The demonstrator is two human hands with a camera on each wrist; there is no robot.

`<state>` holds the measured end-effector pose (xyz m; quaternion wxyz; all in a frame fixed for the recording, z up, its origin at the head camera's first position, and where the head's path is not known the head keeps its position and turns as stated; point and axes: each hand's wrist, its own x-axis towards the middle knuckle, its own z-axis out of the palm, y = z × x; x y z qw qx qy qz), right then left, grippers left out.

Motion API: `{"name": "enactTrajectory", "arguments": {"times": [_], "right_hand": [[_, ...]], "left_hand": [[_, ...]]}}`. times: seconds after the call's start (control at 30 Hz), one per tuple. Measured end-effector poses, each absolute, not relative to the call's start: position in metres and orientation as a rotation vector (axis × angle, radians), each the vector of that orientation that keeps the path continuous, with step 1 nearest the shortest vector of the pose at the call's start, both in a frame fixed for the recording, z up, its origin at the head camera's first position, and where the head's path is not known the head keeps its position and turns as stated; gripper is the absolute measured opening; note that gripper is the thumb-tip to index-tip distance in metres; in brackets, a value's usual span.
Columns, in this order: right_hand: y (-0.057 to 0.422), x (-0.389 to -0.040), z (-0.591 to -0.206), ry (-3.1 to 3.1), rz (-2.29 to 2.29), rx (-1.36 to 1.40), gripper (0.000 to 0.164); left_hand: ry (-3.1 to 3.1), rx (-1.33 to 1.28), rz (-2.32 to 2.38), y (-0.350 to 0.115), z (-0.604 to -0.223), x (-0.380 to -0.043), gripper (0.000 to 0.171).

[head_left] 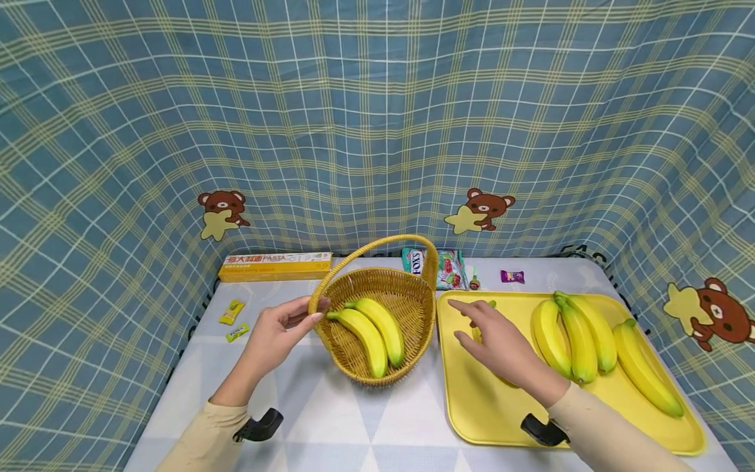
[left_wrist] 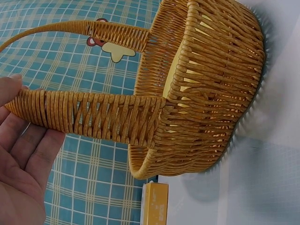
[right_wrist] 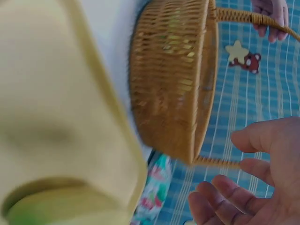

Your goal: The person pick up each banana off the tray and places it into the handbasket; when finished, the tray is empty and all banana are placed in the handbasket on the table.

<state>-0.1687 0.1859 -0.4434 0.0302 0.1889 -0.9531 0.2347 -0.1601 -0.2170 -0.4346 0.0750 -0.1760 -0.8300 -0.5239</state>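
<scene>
The left hand (head_left: 280,337) grips the handle of a woven wicker basket (head_left: 413,301), thumb on one side and fingers on the other. Inside the basket lie two yellow bananas (head_left: 386,328) side by side. Over the left part of a yellow tray (head_left: 472,406) the right hand (head_left: 498,344) is held with fingers spread and nothing in them. Beneath it a banana (head_left: 492,304) is mostly hidden by the hand. Farther right on the tray are several bananas (head_left: 580,341) close together, and a separate banana (head_left: 645,370) by the right edge.
Behind the basket are a pasta box (head_left: 274,267) and a FOX'S candy bag (head_left: 448,269). A small lollipop (head_left: 474,282) and a purple wrapped sweet (head_left: 512,276) lie beyond the tray. Two yellow wrapped sweets (head_left: 232,312) lie at left. Plaid cloth surrounds the table.
</scene>
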Motion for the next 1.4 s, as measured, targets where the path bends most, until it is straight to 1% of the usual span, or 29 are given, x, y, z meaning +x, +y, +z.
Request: {"name": "enactTrajectory", "arguments": {"times": [0.3,0.53,0.67,0.77,0.97,1.2,1.4], "right_hand": [[0.245,-0.157,-0.448,-2.968,0.666,0.419,0.058],[0.311,-0.161,-0.458,-3.043,0.622,0.227,0.063],[0.348,-0.164,-0.468,-3.088,0.637,0.119,0.063],[0.367,-0.167,-0.476,-3.109,0.615,0.064,0.062],[0.381,-0.172,-0.49,-3.17,0.568,0.022,0.066],[0.373,-0.174,-0.497,-3.157,0.588,0.065,0.071],[0.371,-0.175,-0.494,-3.208,0.622,0.017,0.073]], "left_hand": [[-2.498,-0.517,-1.571,-0.218,-0.434,-0.159,0.028],[-2.495,-0.51,-1.587,-0.217,-0.435,-0.158,0.028],[-2.489,-0.524,-1.574,-0.217,-0.435,-0.158,0.028],[-2.487,-0.528,-1.569,-0.218,-0.435,-0.158,0.028],[-2.488,-0.519,-1.572,-0.217,-0.436,-0.158,0.029],[-2.493,-0.511,-1.572,-0.217,-0.436,-0.159,0.029],[-2.497,-0.519,-1.559,-0.217,-0.435,-0.159,0.028]]}}
